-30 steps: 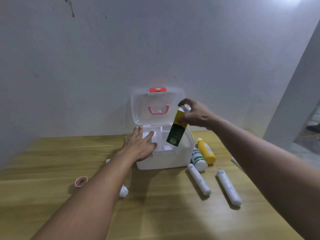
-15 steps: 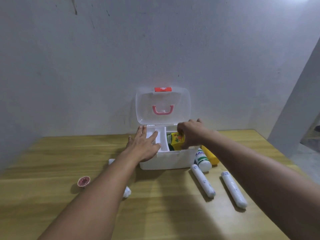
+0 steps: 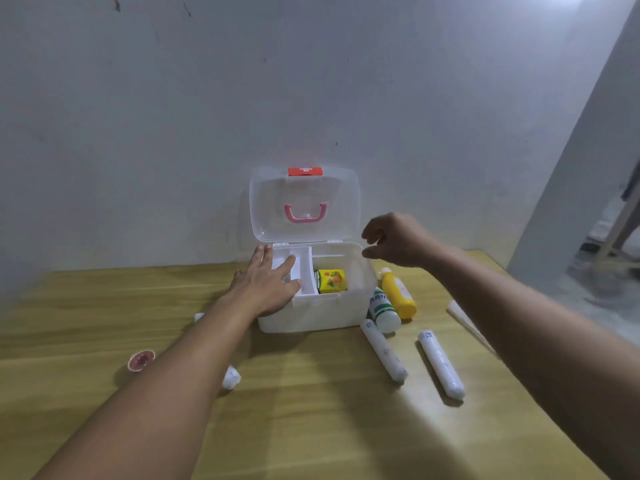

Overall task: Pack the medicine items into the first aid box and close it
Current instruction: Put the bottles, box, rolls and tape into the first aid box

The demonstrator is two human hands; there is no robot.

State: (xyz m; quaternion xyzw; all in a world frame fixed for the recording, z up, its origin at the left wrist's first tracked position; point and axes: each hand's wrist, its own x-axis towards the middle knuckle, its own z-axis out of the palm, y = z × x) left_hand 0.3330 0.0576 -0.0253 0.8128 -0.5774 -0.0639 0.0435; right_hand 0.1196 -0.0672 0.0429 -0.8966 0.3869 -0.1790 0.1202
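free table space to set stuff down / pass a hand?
Bare: near table between the forearms, and far left beyond the red cap. Crowded: right of the first aid box, with yellow bottle, white bottle, two white tubes.

Head view, downward over table (image 3: 311, 427)

Wooden table (image 3: 311, 427), open first aid box (image 3: 311, 317), yellow bottle (image 3: 398, 294), white bottle (image 3: 382, 311), two white tubes (image 3: 441, 363), small red cap (image 3: 141, 360)

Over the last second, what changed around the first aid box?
The right hand lowered the yellow-green medicine carton into the translucent white first aid box, let go and lifted away empty. The left hand stayed on the box's rim, the lid open, and the bottles and white tubes on the wooden table unmoved.
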